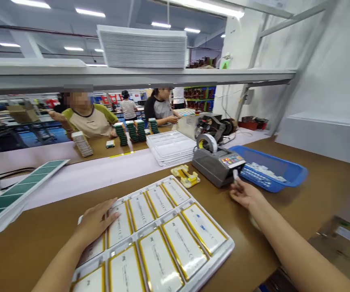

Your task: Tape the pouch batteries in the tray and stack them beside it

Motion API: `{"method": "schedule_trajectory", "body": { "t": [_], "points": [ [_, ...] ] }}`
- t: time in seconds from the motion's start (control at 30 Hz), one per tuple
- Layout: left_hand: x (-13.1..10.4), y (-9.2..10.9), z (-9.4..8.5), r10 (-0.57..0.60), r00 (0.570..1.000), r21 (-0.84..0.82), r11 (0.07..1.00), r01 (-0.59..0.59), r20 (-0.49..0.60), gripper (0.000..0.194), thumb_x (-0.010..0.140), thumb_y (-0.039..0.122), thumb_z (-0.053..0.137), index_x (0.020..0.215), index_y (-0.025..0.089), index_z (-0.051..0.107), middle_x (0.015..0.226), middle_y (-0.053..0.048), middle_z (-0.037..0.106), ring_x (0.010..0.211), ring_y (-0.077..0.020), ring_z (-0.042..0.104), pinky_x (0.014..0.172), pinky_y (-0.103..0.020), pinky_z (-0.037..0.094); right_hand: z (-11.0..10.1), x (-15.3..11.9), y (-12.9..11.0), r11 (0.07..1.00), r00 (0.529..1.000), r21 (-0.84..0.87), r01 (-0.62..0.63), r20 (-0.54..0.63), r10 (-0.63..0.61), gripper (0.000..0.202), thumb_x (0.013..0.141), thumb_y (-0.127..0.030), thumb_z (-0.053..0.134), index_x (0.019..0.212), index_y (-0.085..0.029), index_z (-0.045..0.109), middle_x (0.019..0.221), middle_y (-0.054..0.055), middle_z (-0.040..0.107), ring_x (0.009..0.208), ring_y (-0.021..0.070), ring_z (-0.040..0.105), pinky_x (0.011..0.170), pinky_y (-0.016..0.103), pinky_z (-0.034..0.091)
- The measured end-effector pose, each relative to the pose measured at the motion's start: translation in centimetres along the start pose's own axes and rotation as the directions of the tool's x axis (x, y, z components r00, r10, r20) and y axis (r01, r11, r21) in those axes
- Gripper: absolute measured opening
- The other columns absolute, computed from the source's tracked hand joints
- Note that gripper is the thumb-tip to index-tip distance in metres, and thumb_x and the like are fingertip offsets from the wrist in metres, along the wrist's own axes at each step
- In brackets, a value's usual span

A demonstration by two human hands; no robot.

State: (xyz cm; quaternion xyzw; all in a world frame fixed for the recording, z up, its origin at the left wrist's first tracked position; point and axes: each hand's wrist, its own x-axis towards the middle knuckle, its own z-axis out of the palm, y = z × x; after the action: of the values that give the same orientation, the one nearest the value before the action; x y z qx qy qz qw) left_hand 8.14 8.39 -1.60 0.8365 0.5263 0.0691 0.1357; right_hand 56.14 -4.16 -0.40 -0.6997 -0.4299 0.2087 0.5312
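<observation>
Left hand (97, 221) lies flat, fingers spread, on a white tray (220, 251) of battery cells near the workbench's front edge. Right hand (244, 194) pinches a tape strip (235, 174) at the dispenser (217, 164), mid-bench.

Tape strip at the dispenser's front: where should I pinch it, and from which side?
Pinch the free end of the tape strip that sticks out of the tape dispenser. Come from the front right, where the right hand already is; the machine's body blocks the back.
</observation>
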Motion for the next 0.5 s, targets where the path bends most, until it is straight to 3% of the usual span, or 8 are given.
{"method": "schedule_trajectory", "body": {
  "t": [0.07, 0.17, 0.2, 0.27, 0.3, 0.37, 0.43, 0.5],
  "points": [
    [-0.6, 0.3, 0.0, 0.005, 1.000, -0.011, 1.000, -0.005, -0.003, 0.060, 0.077, 0.059, 0.031, 0.127, 0.027, 0.040, 0.131, -0.002, 0.044, 0.120, -0.0225, 0.038, 0.101, -0.041, 0.027, 0.3, -0.5, -0.2, 0.996, 0.986, 0.077, -0.038, -0.160, 0.050, 0.038, 0.065, -0.061, 0.040, 0.057, -0.026, 0.029, 0.050, -0.002, 0.035, 0.040, 0.0131, 0.035, 0.039, 0.033, 0.034],
    [-1.1, 0.6, 0.2, 0.024, 1.000, -0.021, 1.000, -0.023, 0.006, 0.060, 0.078, 0.059, 0.030, 0.128, 0.027, 0.038, 0.132, -0.001, 0.043, 0.121, -0.0214, 0.036, 0.101, -0.041, 0.025, 0.7, -1.6, -1.3, 0.989, 0.929, 0.145, 0.005, -0.367, 0.049, 0.026, 0.060, -0.049, 0.057, 0.063, -0.027, 0.044, 0.061, 0.000, 0.042, 0.048, 0.0126, 0.038, 0.046, 0.033, 0.036],
    [-1.1, 0.7, 0.2, 0.015, 1.000, -0.025, 1.000, -0.015, 0.010, 0.060, 0.078, 0.059, 0.030, 0.128, 0.027, 0.037, 0.132, -0.001, 0.042, 0.122, -0.0215, 0.036, 0.101, -0.041, 0.025, 0.9, -2.1, -2.1, 0.991, 0.951, 0.124, 0.049, -0.311, -0.008, 0.023, 0.060, -0.047, 0.059, 0.065, -0.027, 0.049, 0.065, 0.001, 0.044, 0.054, 0.0136, 0.042, 0.053, 0.034, 0.039],
    [-1.1, 0.8, 0.3, 0.003, 1.000, -0.025, 1.000, -0.003, 0.021, 0.060, 0.078, 0.059, 0.030, 0.128, 0.026, 0.037, 0.133, -0.002, 0.042, 0.122, -0.0218, 0.035, 0.101, -0.042, 0.024, 1.5, -3.2, -4.3, 0.987, 0.986, 0.002, 0.159, 0.056, -0.159, 0.020, 0.066, -0.046, 0.058, 0.067, -0.026, 0.054, 0.078, 0.004, 0.050, 0.073, 0.0171, 0.050, 0.067, 0.033, 0.041],
    [-1.1, 0.9, 0.4, 0.001, 1.000, -0.020, 1.000, -0.001, 0.023, 0.060, 0.078, 0.058, 0.030, 0.128, 0.026, 0.037, 0.133, -0.003, 0.042, 0.122, -0.0220, 0.035, 0.101, -0.042, 0.024, 2.0, -3.8, -5.6, 0.969, 0.927, -0.057, 0.239, 0.309, -0.211, 0.023, 0.069, -0.047, 0.055, 0.067, -0.024, 0.054, 0.088, 0.006, 0.051, 0.083, 0.0190, 0.050, 0.072, 0.033, 0.041],
    [-1.0, 1.1, 0.4, 0.007, 1.000, -0.005, 1.000, -0.007, 0.021, 0.060, 0.078, 0.057, 0.031, 0.128, 0.024, 0.037, 0.132, -0.004, 0.042, 0.122, -0.0220, 0.036, 0.101, -0.041, 0.024, 3.4, -4.8, -8.1, 0.930, 0.673, -0.097, 0.356, 0.717, -0.183, 0.027, 0.076, -0.047, 0.047, 0.069, -0.022, 0.053, 0.095, 0.007, 0.049, 0.093, 0.0204, 0.047, 0.078, 0.033, 0.041],
    [-0.8, 1.3, 0.4, 0.016, 1.000, 0.005, 1.000, -0.016, 0.016, 0.060, 0.078, 0.057, 0.032, 0.128, 0.024, 0.038, 0.132, -0.004, 0.043, 0.121, -0.0219, 0.037, 0.100, -0.040, 0.024, 5.3, -5.5, -9.9, 0.898, 0.397, -0.048, 0.437, 0.906, -0.145, 0.028, 0.080, -0.045, 0.041, 0.072, -0.020, 0.050, 0.091, 0.005, 0.046, 0.088, 0.0176, 0.047, 0.079, 0.032, 0.040],
    [-0.5, 1.3, 0.3, 0.009, 1.000, 0.004, 1.000, -0.009, 0.019, 0.061, 0.078, 0.059, 0.031, 0.128, 0.026, 0.037, 0.132, -0.002, 0.042, 0.121, -0.0223, 0.036, 0.100, -0.040, 0.024, 7.3, -5.8, -10.7, 0.854, 0.240, -0.020, 0.520, 0.963, -0.124, 0.025, 0.078, -0.044, 0.047, 0.078, -0.019, 0.050, 0.094, 0.005, 0.044, 0.087, 0.0163, 0.046, 0.081, 0.032, 0.038]
  ]
}}
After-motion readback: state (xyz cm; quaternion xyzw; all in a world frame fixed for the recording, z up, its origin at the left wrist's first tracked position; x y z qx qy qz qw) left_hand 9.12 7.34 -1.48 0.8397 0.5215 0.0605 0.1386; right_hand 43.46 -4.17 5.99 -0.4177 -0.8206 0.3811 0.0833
